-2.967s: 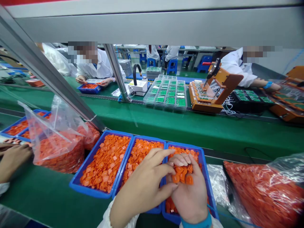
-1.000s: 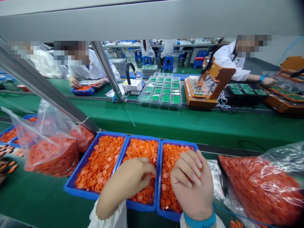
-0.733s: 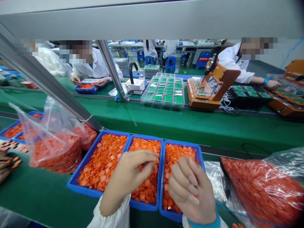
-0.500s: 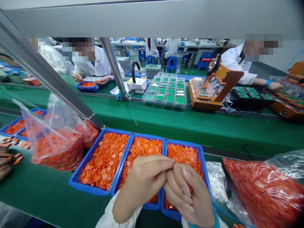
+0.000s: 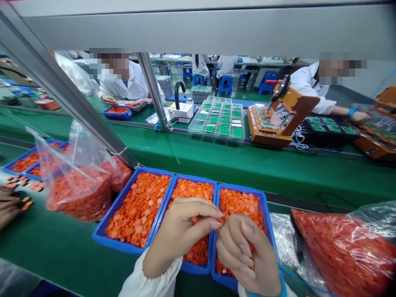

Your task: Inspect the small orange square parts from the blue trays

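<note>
My left hand point(image 5: 188, 220) is above the middle blue tray point(image 5: 194, 270), its thumb and index finger nearly meeting at the tips. My right hand point(image 5: 247, 251) hangs over the right blue tray point(image 5: 269, 210) with its fingers curled in and a blue band at the wrist. The fingertips of both hands come together. Something orange shows by them, but I cannot tell a held piece from those behind. Both trays hold small, flat orange pieces point(image 5: 239, 202). A third blue tray point(image 5: 116, 246), on the left, holds more of them.
Bags of orange pieces stand at left point(image 5: 80, 194) and right point(image 5: 346, 247). Another person's hand point(image 5: 8, 206) rests at far left. Beyond the green belt point(image 5: 216, 159) are clear trays of green boards point(image 5: 221, 119) and an orange fixture point(image 5: 272, 138). A metal post point(image 5: 93, 107) slants across.
My left thumb and index finger have parted slightly at the tips. My right hand stays curled beside them. The whole view has shifted a little.
</note>
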The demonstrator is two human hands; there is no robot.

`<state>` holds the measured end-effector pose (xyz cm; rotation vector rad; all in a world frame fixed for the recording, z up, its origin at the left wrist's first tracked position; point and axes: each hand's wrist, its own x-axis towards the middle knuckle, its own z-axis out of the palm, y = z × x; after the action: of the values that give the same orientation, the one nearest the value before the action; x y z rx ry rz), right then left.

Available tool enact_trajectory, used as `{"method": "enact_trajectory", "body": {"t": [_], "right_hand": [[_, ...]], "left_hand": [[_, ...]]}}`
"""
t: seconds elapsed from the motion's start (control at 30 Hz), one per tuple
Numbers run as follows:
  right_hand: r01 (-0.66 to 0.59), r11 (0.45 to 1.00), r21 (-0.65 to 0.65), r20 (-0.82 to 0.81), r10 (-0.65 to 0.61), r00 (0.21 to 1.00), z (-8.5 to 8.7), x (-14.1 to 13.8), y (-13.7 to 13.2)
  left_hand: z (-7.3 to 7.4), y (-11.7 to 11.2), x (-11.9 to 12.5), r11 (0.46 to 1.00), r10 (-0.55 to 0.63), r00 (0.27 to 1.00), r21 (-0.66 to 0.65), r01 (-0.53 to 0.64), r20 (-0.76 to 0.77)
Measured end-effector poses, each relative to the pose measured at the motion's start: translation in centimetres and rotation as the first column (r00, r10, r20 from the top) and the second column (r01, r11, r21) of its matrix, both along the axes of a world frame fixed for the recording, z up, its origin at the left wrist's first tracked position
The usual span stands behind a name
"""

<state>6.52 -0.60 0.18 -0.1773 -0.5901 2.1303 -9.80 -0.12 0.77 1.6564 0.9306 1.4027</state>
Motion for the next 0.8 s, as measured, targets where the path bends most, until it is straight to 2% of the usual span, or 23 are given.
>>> {"method": "enact_trajectory", "body": {"t": [0.13, 0.4, 0.6, 0.8], "right_hand": [[0.005, 1.000, -0.001, 0.005, -0.005, 1.000, 0.10, -0.08, -0.04], [-0.005, 1.000, -0.011, -0.028, 0.004, 1.000, -0.09, -0.08, -0.03], [-0.008, 1.000, 0.009, -0.042, 0.008, 0.999, 0.07, -0.27, -0.23], [-0.001, 1.000, 0.019, -0.013, 0.001, 1.000, 0.01, -0.25, -0.39]], "left_hand": [[-0.02, 0.00, -0.18, 1.000, 0.008, 1.000, -0.025, -0.008, -0.019], [0.08, 0.42, -0.49, 0.998, -0.002, 0.999, 0.055, 0.004, -0.044], [0.15, 0.09, -0.63, 0.996, 0.059, 0.995, 0.069, -0.053, -0.080], [0.05, 0.14, -0.52, 0.998, 0.029, 0.999, 0.060, -0.027, -0.037]]}}
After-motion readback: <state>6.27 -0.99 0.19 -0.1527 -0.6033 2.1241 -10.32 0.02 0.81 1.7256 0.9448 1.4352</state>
